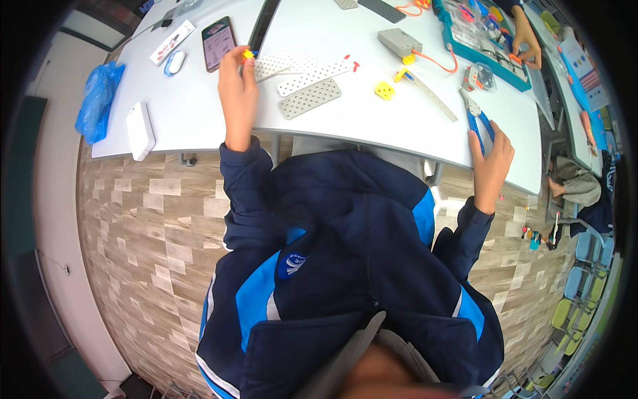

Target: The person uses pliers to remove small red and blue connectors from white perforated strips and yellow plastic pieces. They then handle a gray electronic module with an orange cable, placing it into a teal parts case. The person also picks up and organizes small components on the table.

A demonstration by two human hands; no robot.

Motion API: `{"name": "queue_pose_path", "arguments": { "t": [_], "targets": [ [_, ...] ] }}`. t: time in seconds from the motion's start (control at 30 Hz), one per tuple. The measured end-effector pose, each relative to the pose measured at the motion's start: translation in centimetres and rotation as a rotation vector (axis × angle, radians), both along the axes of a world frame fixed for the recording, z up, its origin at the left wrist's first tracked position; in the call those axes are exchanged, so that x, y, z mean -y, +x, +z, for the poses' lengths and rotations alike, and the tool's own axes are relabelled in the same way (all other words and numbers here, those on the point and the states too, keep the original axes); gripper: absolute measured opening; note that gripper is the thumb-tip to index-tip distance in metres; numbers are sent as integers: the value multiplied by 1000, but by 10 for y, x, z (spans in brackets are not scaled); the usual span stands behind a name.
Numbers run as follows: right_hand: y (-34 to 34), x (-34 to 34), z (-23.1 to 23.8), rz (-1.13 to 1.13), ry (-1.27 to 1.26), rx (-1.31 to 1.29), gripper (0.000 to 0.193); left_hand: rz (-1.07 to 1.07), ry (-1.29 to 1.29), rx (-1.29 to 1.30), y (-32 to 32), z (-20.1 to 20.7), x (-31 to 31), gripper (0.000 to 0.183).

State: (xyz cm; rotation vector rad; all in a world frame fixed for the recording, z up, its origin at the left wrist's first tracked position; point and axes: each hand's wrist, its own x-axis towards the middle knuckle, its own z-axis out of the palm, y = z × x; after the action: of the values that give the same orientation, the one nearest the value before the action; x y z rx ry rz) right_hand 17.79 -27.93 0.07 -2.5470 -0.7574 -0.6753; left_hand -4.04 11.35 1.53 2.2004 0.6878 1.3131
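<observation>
Between the fingertips of my left hand (237,90) is a small yellow building block (248,54) with a bit of blue at its side. The fingers are pinched together on it, above the table's far left part. My right hand (493,158) rests at the near right edge, its fingers round the blue handles of pliers (473,112), whose jaws point away from me. Close to my left hand lie perforated plates, among them a white one (306,81) and a grey one (310,100). Small red pins (355,66) lie beside them. A loose yellow block (384,90) sits mid-table.
A grey box (399,41) trails an orange cable. Near it lies a pale beam (433,96). At left are a phone (211,46), a white rectangular device (139,130) and a blue plastic bag (100,100). Another person's hand (525,41) reaches into a teal parts tray (518,81).
</observation>
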Motion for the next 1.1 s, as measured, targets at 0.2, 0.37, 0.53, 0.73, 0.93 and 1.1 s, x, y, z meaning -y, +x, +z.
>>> {"name": "queue_pose_path", "arguments": {
  "t": [0.2, 0.37, 0.53, 0.73, 0.93, 1.1],
  "targets": [
    [-2, -1, -3, -12, 13, 12, 51, -109, 10, -122, 15, -23, 6, 20],
    [-2, -2, -4, -18, 18, 4, 51, -179, 31, -207, 34, -9, 22, 21],
    [0, -1, -10, -21, 37, 12, 53, -222, 83, -231, 47, -3, 20, 25],
    [-6, 0, 0, -78, 322, -116, 50, -540, -507, 171, 44, 16, 40, 34],
    [-48, -4, 51, 292, 755, -491, 43, -888, -888, 338, 20, 39, 109, 46],
    [-82, -24, 73, 718, 720, -488, 65, -928, -768, 289, 12, 50, 154, 38]
  ]
}}
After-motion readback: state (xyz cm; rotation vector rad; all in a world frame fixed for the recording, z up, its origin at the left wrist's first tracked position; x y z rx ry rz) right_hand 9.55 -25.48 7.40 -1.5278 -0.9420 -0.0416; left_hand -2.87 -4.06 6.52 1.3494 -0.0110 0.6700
